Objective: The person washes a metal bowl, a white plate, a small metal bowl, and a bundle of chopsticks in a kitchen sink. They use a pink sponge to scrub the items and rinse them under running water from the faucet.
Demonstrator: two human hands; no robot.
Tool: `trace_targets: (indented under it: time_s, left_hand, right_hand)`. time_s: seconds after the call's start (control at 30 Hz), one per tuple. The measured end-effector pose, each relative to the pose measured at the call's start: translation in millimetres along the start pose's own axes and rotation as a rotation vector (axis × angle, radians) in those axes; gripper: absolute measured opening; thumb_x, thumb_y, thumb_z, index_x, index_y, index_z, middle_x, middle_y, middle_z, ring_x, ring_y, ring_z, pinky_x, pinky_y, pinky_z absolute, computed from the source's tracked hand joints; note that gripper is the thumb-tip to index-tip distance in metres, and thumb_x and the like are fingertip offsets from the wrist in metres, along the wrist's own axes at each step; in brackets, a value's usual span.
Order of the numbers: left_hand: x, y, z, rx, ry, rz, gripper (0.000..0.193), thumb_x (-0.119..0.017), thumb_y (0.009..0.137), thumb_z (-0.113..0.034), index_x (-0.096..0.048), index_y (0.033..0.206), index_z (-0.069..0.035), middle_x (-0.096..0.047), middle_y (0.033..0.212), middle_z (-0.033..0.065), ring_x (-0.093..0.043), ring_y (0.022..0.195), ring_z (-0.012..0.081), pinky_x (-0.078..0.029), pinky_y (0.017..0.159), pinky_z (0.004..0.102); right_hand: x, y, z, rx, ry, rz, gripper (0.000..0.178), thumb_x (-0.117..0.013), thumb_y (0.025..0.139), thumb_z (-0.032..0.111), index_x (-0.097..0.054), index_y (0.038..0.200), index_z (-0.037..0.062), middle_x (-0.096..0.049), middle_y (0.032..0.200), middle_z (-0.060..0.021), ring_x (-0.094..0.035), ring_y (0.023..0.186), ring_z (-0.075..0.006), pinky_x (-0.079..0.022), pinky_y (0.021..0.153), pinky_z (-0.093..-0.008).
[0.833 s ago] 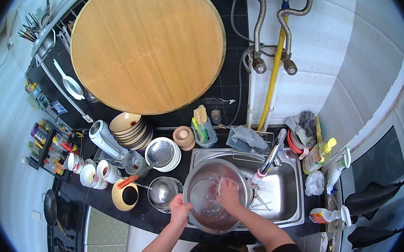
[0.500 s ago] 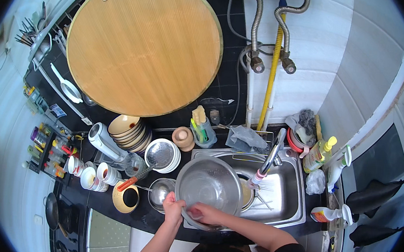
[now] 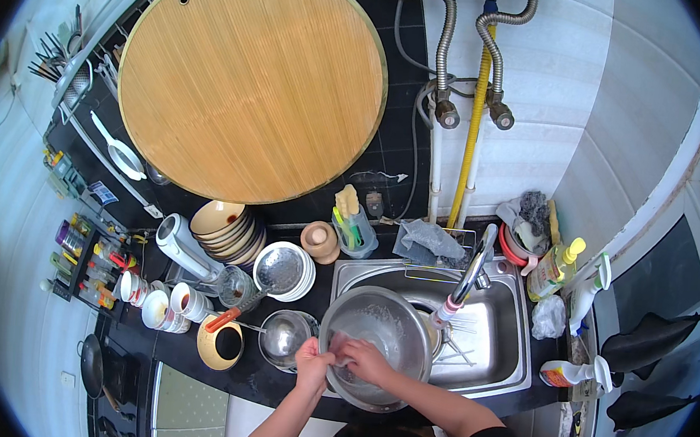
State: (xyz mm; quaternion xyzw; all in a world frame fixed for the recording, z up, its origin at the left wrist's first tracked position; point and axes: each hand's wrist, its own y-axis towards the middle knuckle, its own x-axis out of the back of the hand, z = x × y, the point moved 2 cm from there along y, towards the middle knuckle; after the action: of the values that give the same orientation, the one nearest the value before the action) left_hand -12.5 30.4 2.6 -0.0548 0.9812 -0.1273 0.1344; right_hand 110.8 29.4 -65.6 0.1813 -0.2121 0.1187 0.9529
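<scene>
A large stainless steel basin (image 3: 402, 335) is held tilted over the left part of the sink (image 3: 486, 372). My left hand (image 3: 313, 367) is closed on the basin's near left rim. Inside the basin, my right hand (image 3: 364, 363) presses against the wall beside that rim, its fingers bent and close together. Something pale and blurred shows at its fingertips; I cannot make out what it is. The chrome faucet (image 3: 473, 273) reaches over the sink just right of the basin. Behind the basin, more metalware and thin sticks lie partly hidden in the sink.
Left of the basin stand a metal bowl with a ladle (image 3: 283, 337), a bowl of dark liquid (image 3: 220, 344), stacked white bowls (image 3: 282, 269) and paper cups (image 3: 160, 310). A soap bottle (image 3: 556, 271) and a spray bottle (image 3: 571, 373) stand right of the sink.
The basin has shifted a little to the right and tilted more. My right hand has moved up along the inner wall, while my left hand keeps its hold on the rim.
</scene>
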Motion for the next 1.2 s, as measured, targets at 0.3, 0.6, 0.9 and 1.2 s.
trace_targets:
  time_s: [0.3, 0.6, 0.9, 1.2]
  left_hand:
    - [4, -1, 9, -0.013, 0.047, 0.052, 0.028, -0.05, 0.051, 0.017, -0.039, 0.059, -0.009, -0.045, 0.057, -0.0027, -0.039, 0.049, 0.0059, -0.032, 0.046, 0.02]
    - [-5, 10, -11, 0.071, -0.072, 0.091, 0.028, -0.048, 0.056, 0.016, -0.051, 0.076, -0.002, -0.058, 0.074, 0.0068, -0.056, 0.061, 0.0143, -0.046, 0.052, 0.0252]
    - [2, -3, -9, 0.09, -0.059, 0.016, 0.028, -0.047, 0.052, 0.017, -0.045, 0.069, -0.005, -0.052, 0.066, 0.0024, -0.049, 0.053, 0.0115, -0.041, 0.05, 0.0232]
    - [7, -9, -43, -0.207, 0.077, -0.036, 0.028, -0.047, 0.053, 0.017, -0.038, 0.062, -0.009, -0.044, 0.058, -0.0022, -0.041, 0.052, 0.0061, -0.034, 0.049, 0.0192]
  right_hand:
    - [-4, -18, -99, -0.517, 0.062, -0.296, 0.008, -0.052, 0.077, 0.002, -0.056, 0.085, 0.0032, -0.057, 0.087, -0.0132, -0.059, 0.077, -0.0236, -0.047, 0.069, -0.0322]
    - [12, 34, 25, -0.143, 0.607, -0.187, 0.013, -0.055, 0.083, 0.009, -0.053, 0.094, 0.0022, -0.047, 0.108, -0.0084, -0.049, 0.098, -0.0164, -0.044, 0.079, -0.028]
    - [48, 67, 40, 0.05, -0.339, -0.353, 0.031, -0.053, 0.08, 0.031, -0.059, 0.105, 0.014, -0.049, 0.115, -0.0067, -0.035, 0.115, -0.0263, -0.023, 0.094, -0.0436]
    - [64, -12, -50, -0.545, -0.255, -0.486, 0.067, -0.071, 0.064, 0.014, -0.039, 0.121, 0.0041, -0.049, 0.11, -0.0159, -0.048, 0.102, -0.0315, -0.038, 0.088, -0.0386]
